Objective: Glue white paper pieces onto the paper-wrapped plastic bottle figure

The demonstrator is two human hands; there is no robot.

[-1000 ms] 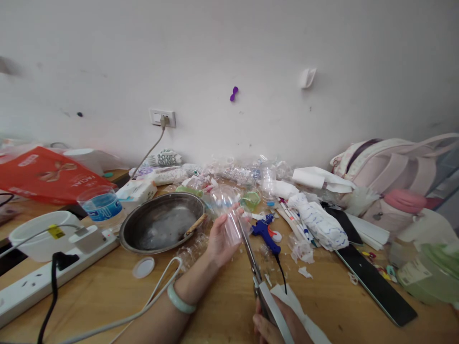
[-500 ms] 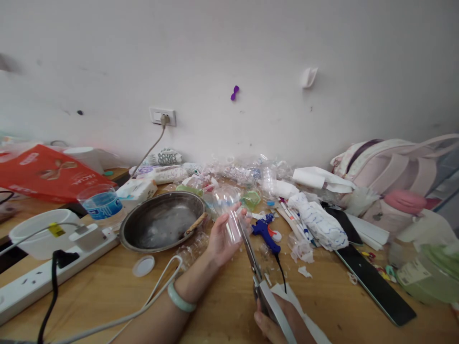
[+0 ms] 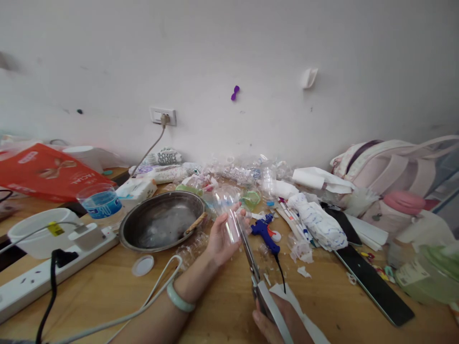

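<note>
Over the middle of the table my left hand (image 3: 221, 238) is wrapped round a clear plastic bottle piece (image 3: 226, 204), its rounded end pointing away from me. My right hand (image 3: 274, 317) grips the handles of a pair of scissors (image 3: 252, 260) at the lower centre. The blades reach up to the bottle piece's right edge, close to my left fingers. Whether the blades are closed on the plastic I cannot tell. Just right of the blades lies a blue glue gun (image 3: 266, 232), its black cord running towards me.
A metal basin (image 3: 125, 234) stands left of my hands, with a white power strip (image 3: 43, 279) and white cable (image 3: 143, 308) nearer. Plastic scraps (image 3: 247, 172) line the wall. On the right are a crumpled white cloth (image 3: 317, 222), a dark tablet-like slab (image 3: 380, 286) and a pink bag (image 3: 390, 167).
Almost nothing differs. Both hands, the bottle piece and the scissors keep nearly the same place; the view has shifted very slightly.
</note>
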